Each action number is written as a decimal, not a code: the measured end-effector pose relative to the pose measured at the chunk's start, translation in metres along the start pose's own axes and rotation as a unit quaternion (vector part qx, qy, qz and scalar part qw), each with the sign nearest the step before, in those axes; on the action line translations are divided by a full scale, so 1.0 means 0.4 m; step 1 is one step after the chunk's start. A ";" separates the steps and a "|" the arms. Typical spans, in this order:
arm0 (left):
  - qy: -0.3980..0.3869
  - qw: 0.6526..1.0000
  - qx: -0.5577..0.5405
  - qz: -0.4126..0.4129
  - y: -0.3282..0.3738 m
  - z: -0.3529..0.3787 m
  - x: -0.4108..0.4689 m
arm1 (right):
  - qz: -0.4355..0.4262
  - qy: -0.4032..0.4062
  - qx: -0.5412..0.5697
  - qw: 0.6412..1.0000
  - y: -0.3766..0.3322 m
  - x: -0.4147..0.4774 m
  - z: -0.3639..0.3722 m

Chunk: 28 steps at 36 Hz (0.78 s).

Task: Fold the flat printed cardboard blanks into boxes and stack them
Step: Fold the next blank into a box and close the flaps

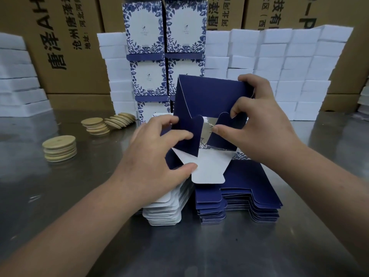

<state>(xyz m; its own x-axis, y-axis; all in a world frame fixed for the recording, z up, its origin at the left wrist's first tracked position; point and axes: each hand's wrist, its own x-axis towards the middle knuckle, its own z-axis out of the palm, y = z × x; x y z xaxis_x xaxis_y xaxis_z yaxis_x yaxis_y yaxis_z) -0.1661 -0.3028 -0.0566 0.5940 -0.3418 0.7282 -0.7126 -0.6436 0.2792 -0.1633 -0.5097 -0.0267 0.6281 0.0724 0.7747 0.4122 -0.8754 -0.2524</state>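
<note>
A half-formed navy blue box blank (207, 96) is held upright over the table's middle, its end flaps facing me. My left hand (159, 148) pinches the left navy flap, thumb on the white tongue flap (209, 168). My right hand (257, 124) grips the box's top right corner and presses the right flap inward. Below lies a pile of flat blanks (239, 202), navy on the right, white on the left. Finished blue-and-white floral boxes (165, 37) are stacked in two columns at the back.
Stacks of round wooden lids (60, 148) and a toppled row of them (119, 120) lie on the steel table (179, 246) at left. White foam blocks (279, 72) are piled behind and at far left. Brown shipping cartons (65, 43) form the back wall.
</note>
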 end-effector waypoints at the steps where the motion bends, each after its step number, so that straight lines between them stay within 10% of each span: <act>1: 0.003 1.000 0.006 0.004 0.000 0.000 0.000 | -0.002 0.000 -0.002 1.000 -0.001 0.000 -0.001; 28: -0.082 0.996 -0.027 0.015 -0.031 0.000 0.000 | -0.037 0.021 0.052 0.998 -0.025 -0.005 -0.007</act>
<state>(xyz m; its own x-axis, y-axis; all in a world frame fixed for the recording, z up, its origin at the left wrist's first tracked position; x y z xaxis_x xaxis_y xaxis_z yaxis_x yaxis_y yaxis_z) -0.1574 -0.2948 -0.0601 0.6222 -0.4707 0.6255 -0.7474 -0.5949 0.2958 -0.1704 -0.5024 -0.0240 0.5652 0.1130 0.8172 0.5245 -0.8138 -0.2502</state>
